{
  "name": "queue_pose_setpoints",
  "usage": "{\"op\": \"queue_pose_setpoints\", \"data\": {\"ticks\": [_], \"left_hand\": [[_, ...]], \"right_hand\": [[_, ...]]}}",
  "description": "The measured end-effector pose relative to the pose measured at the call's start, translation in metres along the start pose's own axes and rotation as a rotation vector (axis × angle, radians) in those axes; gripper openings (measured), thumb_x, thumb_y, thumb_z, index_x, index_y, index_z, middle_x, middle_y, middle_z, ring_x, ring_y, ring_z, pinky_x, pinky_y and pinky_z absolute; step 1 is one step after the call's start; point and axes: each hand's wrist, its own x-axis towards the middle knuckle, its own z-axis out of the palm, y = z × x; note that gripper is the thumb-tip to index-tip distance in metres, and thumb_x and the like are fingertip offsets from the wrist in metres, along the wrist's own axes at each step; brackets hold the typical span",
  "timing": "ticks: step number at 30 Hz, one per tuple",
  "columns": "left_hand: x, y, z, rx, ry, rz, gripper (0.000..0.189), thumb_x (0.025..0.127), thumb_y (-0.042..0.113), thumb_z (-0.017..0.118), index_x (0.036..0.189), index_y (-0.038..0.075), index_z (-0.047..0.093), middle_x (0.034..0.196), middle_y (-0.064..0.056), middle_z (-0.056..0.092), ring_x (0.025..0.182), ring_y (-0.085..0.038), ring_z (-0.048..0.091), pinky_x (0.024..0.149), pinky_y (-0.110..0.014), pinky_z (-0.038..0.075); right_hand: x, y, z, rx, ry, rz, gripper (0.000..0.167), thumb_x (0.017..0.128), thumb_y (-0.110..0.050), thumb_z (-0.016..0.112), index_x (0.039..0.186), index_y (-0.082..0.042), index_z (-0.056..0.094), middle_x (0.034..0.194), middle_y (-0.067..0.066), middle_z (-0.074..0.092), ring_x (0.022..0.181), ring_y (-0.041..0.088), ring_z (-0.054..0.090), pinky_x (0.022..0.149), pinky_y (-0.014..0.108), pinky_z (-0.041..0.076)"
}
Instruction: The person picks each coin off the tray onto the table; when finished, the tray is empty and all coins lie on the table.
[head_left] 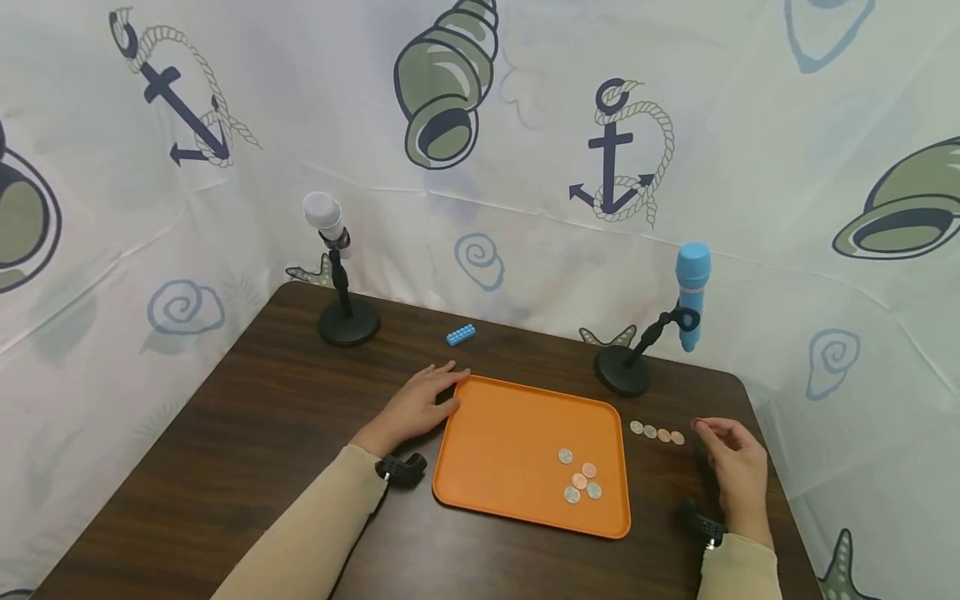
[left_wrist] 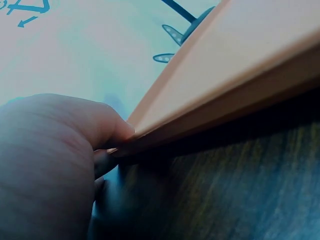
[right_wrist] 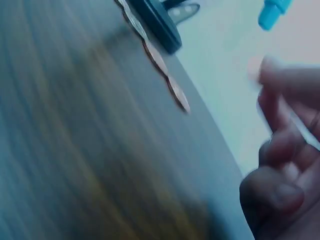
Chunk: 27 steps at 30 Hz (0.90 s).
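Just past the right end of the row of four coins [head_left: 663,435], a coppery coin [head_left: 697,423] could slip and roll across the surface [head_left: 300,408], since only your fingertips seem to hold it. A brushing knuckle could break the row's line; too much weight on the corner of the orange tray [head_left: 517,433] could shift it, jostling the five loose coins [head_left: 579,481] inside. Your right grip [head_left: 737,467] is pinched together on the coin, its exact hold blurred up close; your left grip [head_left: 416,406] is spread apart, touching the tray's far left corner.
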Motion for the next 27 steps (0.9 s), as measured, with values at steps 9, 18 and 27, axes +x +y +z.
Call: {"op": "queue_pose_setpoints", "data": {"ticks": [9,18,27], "left_hand": [[-0.002,-0.001,0.003,-0.002,0.005,-0.005,0.058,0.111,0.035,0.064,0.166,0.023,0.050,0.170,-0.007,0.050,0.166,-0.031,0.034,0.138,-0.059,0.019],[-0.005,0.000,0.002,-0.023,0.016,-0.038,0.056,0.111,0.034,0.065,0.164,0.024,0.052,0.172,-0.009,0.046,0.166,-0.035,0.034,0.137,-0.062,0.020],[-0.002,0.005,-0.003,-0.043,0.022,-0.037,0.056,0.110,0.032,0.066,0.164,0.025,0.053,0.174,-0.013,0.043,0.166,-0.044,0.031,0.135,-0.068,0.022]], "right_hand": [[0.004,0.007,-0.017,-0.113,-0.017,0.187,0.026,0.089,-0.031,0.093,0.105,-0.014,0.080,0.076,-0.008,0.069,0.053,0.010,0.055,0.040,0.026,0.042],[0.009,0.006,-0.016,-0.273,-0.126,0.164,0.031,0.093,-0.035,0.090,0.109,-0.012,0.078,0.077,-0.011,0.070,0.056,0.010,0.059,0.045,0.028,0.053],[0.008,0.011,-0.013,-0.402,-0.089,0.149,0.041,0.097,-0.033,0.085,0.120,-0.002,0.070,0.078,-0.010,0.067,0.056,0.011,0.060,0.047,0.030,0.056]]}}
